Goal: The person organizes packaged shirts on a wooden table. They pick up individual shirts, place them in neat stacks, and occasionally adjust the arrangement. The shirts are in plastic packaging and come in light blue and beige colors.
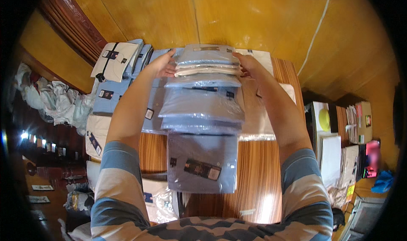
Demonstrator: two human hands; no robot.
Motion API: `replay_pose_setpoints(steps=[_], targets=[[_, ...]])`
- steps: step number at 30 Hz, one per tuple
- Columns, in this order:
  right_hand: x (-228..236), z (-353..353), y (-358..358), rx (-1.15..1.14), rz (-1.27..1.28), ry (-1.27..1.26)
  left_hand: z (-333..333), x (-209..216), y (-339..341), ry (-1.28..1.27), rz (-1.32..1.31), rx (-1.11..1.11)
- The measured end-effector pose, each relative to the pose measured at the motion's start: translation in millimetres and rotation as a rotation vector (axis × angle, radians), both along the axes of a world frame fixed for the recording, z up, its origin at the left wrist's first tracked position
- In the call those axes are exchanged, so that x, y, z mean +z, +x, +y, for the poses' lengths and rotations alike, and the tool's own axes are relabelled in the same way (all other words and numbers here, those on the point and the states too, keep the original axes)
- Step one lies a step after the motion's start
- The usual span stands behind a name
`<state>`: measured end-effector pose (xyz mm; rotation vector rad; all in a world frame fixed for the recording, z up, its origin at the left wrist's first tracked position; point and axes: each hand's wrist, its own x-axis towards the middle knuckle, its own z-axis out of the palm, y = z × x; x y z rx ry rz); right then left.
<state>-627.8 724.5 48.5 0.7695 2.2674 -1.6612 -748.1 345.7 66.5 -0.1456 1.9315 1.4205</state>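
Note:
Folded shirts in clear plastic bags are piled in the middle of the wooden table. At the far end of the pile, a stack of bagged blue and cream shirts lies between my two hands. My left hand grips its left side, with fingers curled toward the edge. My right hand holds the right side, its fingertips partly hidden. Nearer me sits a thicker pile of bagged light-blue shirts. In front of that lies a single bagged grey-blue shirt with a dark tag.
Cream shirts and blue ones are stacked at the table's far left. Bagged beige shirts lie right of the pile. A wooden wall stands behind the table. White plastic bags heap at left; boxes and papers stand at right.

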Motion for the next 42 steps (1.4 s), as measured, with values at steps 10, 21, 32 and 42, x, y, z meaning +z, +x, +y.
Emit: replay_pose_setpoints(steps=[10, 21, 32, 42], targets=[[-33.9, -31.2, -35.7, 0.096, -0.046, 0.362, 42.6, -49.0, -17.7, -0.024, 0.135, 0.139], [29.5, -50.5, 50.2, 0.17, 0.113, 0.509, 11.7, 12.0, 69.7, -0.091, 0.459, 0.178], [79.3, -133.6, 183.3, -0.137, 0.813, 0.454, -46.1, 35.0, 198.5, 0.468, 0.673, 0.466], [129.9, -192.5, 423.8, 0.138, 0.767, 0.228, -136.2, 31.1, 483.3, 0.627, 0.414, 0.549]])
